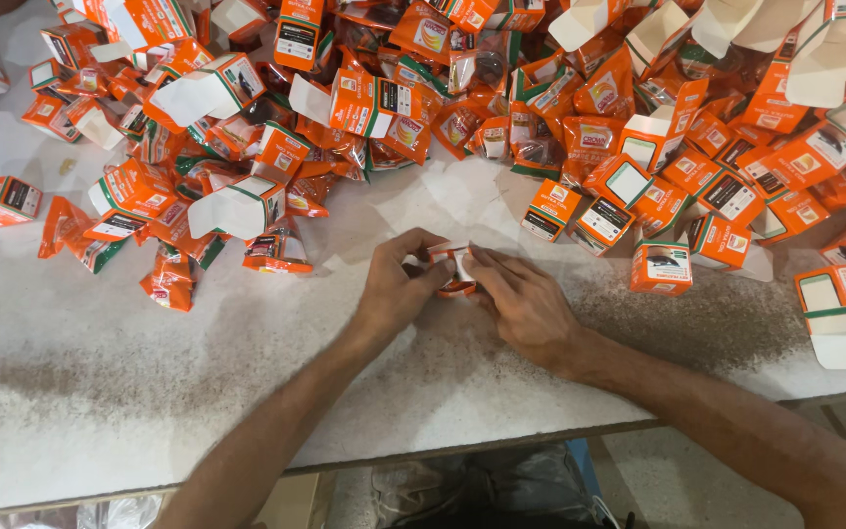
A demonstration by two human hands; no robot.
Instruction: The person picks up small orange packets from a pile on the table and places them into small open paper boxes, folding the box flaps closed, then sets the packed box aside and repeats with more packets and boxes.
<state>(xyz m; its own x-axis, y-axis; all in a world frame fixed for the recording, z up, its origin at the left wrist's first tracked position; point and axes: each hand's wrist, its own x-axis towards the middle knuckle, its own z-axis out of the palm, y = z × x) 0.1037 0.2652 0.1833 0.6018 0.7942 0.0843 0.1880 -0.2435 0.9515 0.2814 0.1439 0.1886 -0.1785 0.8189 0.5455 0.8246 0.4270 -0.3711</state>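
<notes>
Orange pouches and small orange cartons are lying heaped across the far side of a worn white table, several cartons standing open.

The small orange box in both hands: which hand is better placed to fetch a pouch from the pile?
Probably the left hand. The nearest pouch lies just to its left, while closed boxes lie beside the right hand, which can hold the box.

My left hand and right hand were bare, with no rings, watch or gloves. Both forearms, running in from the bottom of the frame, were uncovered too; no sleeve showed anywhere.
</notes>
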